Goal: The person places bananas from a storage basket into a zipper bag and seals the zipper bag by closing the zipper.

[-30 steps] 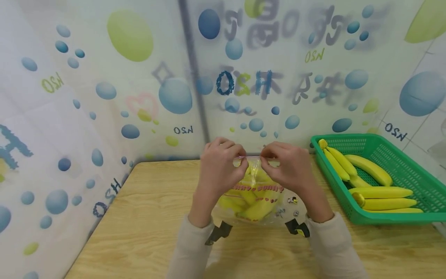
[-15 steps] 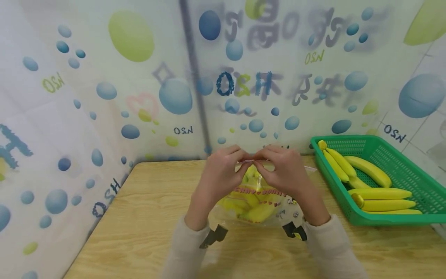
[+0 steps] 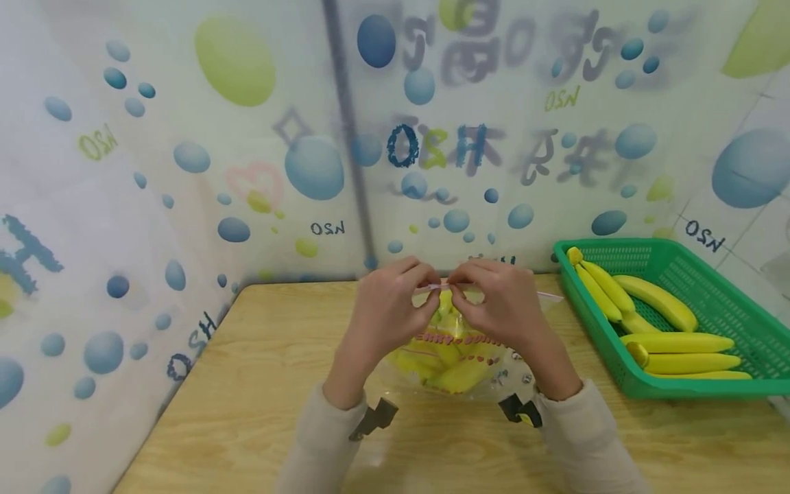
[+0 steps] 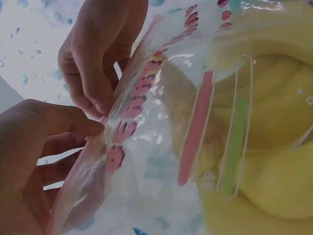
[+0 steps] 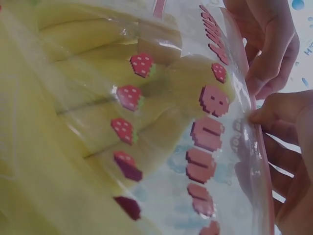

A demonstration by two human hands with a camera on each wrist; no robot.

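A clear plastic zip bag [image 3: 457,353] with pink lettering and strawberry prints lies on the table, a bunch of yellow bananas [image 5: 98,103] inside it. Its pink zip edge [image 4: 73,171] is raised toward the wall. My left hand [image 3: 389,309] pinches this edge near the middle between thumb and forefinger. Just to the right, my right hand [image 3: 505,302] pinches the same strip, the two sets of fingertips almost meeting. In the right wrist view the right thumb [image 5: 274,105] presses at the strip. The strip's right end sticks out beyond the right hand.
On the right stands a green perforated basket [image 3: 623,374] holding several bananas [image 3: 681,343]. The wooden table [image 3: 247,384] reaches back to a white curtain [image 3: 259,171] printed with blue and green bubbles.
Both hands came together along the zip edge from slightly apart, then parted a little. The strip's right end has come into view beside the right hand. The basket has stayed put.
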